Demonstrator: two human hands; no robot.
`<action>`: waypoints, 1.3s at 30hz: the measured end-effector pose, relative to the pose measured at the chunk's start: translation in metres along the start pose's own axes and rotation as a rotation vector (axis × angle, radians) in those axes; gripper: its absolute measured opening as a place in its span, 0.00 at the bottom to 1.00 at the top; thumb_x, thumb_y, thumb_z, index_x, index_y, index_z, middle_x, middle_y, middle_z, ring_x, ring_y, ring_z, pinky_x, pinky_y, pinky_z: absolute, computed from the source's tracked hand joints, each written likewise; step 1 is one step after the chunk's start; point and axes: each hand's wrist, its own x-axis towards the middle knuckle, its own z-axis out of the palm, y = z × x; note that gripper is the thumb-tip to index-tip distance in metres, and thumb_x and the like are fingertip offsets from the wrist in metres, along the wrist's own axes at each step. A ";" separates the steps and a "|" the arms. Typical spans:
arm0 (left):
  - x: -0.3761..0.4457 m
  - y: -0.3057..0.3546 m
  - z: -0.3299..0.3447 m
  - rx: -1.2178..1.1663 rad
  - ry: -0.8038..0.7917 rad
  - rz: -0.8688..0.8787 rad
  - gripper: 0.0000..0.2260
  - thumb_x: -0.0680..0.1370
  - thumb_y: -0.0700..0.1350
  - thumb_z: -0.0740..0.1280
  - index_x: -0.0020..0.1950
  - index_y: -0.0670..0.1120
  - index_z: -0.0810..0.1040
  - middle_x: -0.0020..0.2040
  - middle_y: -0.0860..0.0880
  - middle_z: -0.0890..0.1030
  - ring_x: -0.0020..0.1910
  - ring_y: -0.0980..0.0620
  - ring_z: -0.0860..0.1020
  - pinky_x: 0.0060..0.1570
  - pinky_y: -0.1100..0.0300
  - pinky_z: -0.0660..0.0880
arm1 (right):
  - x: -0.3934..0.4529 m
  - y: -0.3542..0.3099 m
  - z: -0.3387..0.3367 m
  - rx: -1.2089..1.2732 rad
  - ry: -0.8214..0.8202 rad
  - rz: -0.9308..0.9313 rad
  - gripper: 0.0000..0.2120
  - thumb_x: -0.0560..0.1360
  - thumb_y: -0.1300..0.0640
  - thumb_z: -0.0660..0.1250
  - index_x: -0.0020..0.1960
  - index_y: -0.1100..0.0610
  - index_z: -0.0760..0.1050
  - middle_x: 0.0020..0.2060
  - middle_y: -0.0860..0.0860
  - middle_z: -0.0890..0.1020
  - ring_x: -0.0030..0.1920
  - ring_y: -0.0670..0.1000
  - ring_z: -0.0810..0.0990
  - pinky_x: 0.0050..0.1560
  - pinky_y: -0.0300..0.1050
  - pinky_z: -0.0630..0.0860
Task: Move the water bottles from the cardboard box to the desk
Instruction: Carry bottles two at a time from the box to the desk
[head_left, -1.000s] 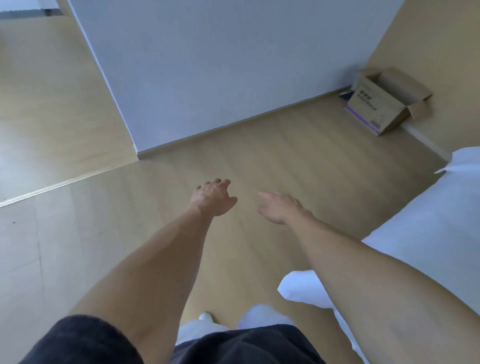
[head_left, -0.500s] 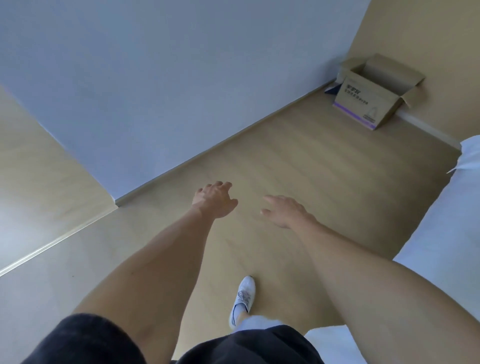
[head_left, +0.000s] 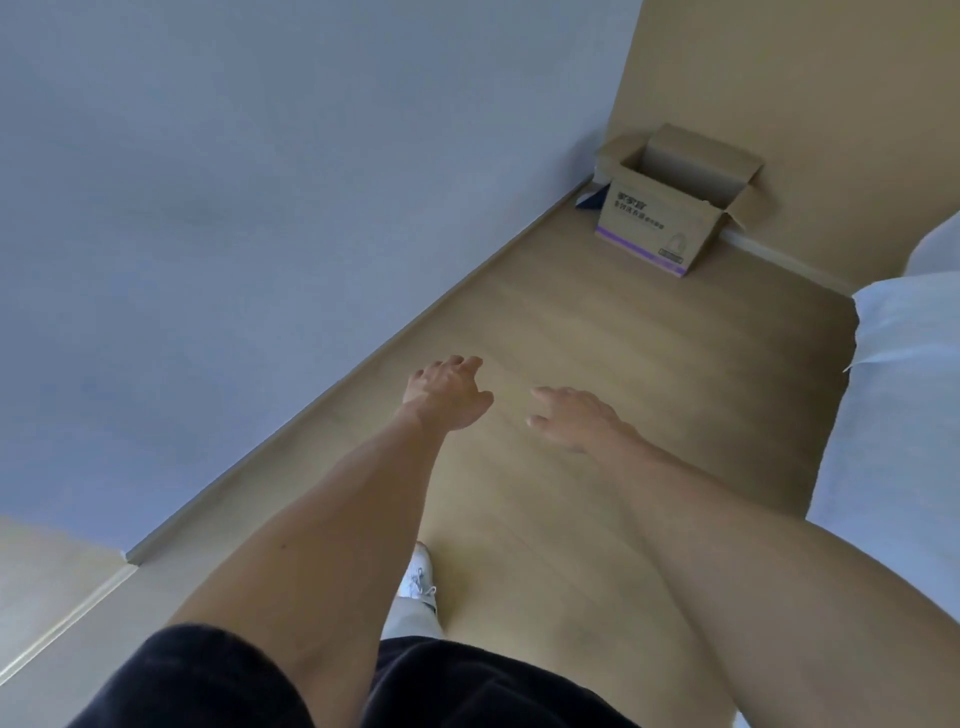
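We hold both arms stretched forward over the pale wood-plank floor (head_left: 597, 338), which fills the space beneath and ahead of our hands. The large grey-blue wall (head_left: 234, 182) runs along the side of our left hand (head_left: 447, 395), meeting the floor at a pale baseboard. The tan wall (head_left: 805, 78) stands far ahead of our hands. The white fabric-covered bed edge (head_left: 898, 405) lies out beyond our right hand (head_left: 576, 418), well apart from it.

The open brown cardboard box (head_left: 670, 208), printed with dark lettering and a purple stripe along its lower edge, sits on the floor in the corner where the two walls meet, well ahead of both hands and toward the right-hand side. Its flaps stand open. Its interior is visible only in part, and we cannot tell what it contains from here. A small dark blue item (head_left: 592, 200) lies just beside the box, against the grey-blue wall.

Our left hand is released, fingers loosely curled, grasping nothing. Our right hand is also released, fingers relaxed and nearly straight, grasping nothing. The two hands hang near each other, apart, above the floor.

Below the hands, back toward our body, one white laced shoe (head_left: 418, 577) rests on the floor, partly covered by our left forearm. The dark short sleeve (head_left: 208, 680) covers our left upper arm.
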 end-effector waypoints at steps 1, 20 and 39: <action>0.019 0.003 -0.005 0.008 -0.007 0.018 0.26 0.81 0.55 0.59 0.79 0.52 0.61 0.75 0.49 0.69 0.72 0.44 0.68 0.69 0.48 0.65 | 0.014 0.006 -0.007 0.010 -0.001 0.020 0.28 0.80 0.41 0.58 0.78 0.47 0.60 0.73 0.55 0.70 0.72 0.59 0.69 0.69 0.55 0.68; 0.403 0.084 -0.126 0.159 -0.117 0.419 0.24 0.82 0.54 0.58 0.77 0.50 0.64 0.75 0.47 0.69 0.71 0.43 0.69 0.68 0.48 0.66 | 0.273 0.087 -0.185 0.149 0.014 0.385 0.28 0.81 0.42 0.56 0.79 0.49 0.57 0.74 0.57 0.67 0.73 0.59 0.67 0.70 0.55 0.68; 0.752 0.225 -0.210 0.233 -0.110 0.436 0.21 0.82 0.49 0.56 0.75 0.48 0.67 0.72 0.46 0.72 0.68 0.43 0.71 0.64 0.48 0.67 | 0.569 0.266 -0.359 0.271 0.027 0.388 0.28 0.81 0.42 0.57 0.79 0.45 0.57 0.75 0.55 0.67 0.74 0.60 0.66 0.71 0.57 0.67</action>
